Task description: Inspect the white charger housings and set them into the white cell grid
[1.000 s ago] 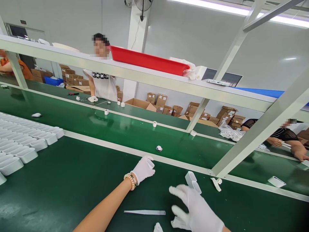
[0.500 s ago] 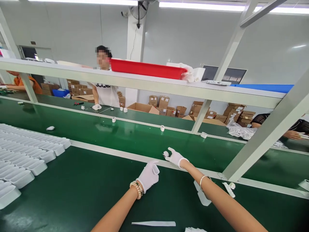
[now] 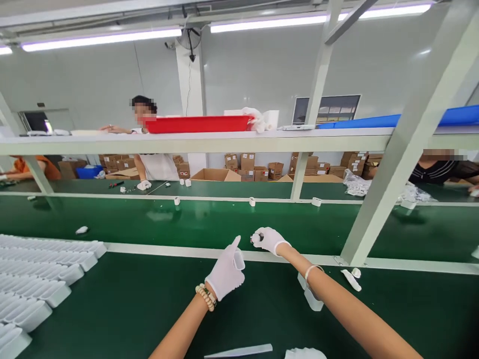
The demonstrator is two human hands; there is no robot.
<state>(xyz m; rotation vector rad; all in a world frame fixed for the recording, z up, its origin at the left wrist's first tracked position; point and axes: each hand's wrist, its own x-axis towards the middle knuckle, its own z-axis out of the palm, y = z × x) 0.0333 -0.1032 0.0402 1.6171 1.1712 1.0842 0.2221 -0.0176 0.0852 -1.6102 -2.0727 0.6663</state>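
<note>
My left hand (image 3: 224, 274), in a white glove, is closed around a white hollow oval casing (image 3: 238, 260) whose open end shows. To its right, over the belt's near edge, my gloved right hand (image 3: 271, 241) pinches a small white part with dark bits (image 3: 255, 238); its exact kind is too small to make out. Beneath my right forearm lie translucent white plastic pieces (image 3: 313, 301), partly hidden. A flat pale strip with a pointed end (image 3: 239, 351) rests on the green worktop in front of me.
Rows of white casings (image 3: 56, 291) stand at the left. Along the green belt (image 3: 209, 224) sit small white pieces (image 3: 252, 202). A slanting metal post (image 3: 389, 189) rises at the right, and a shelf (image 3: 209, 145) bearing a red tray (image 3: 198, 124) crosses ahead. Co-workers sit across the belt.
My right hand's fingers have closed round the small white part, having been more spread at it. My left hand keeps the casing. The camera view has levelled and tipped upward.
</note>
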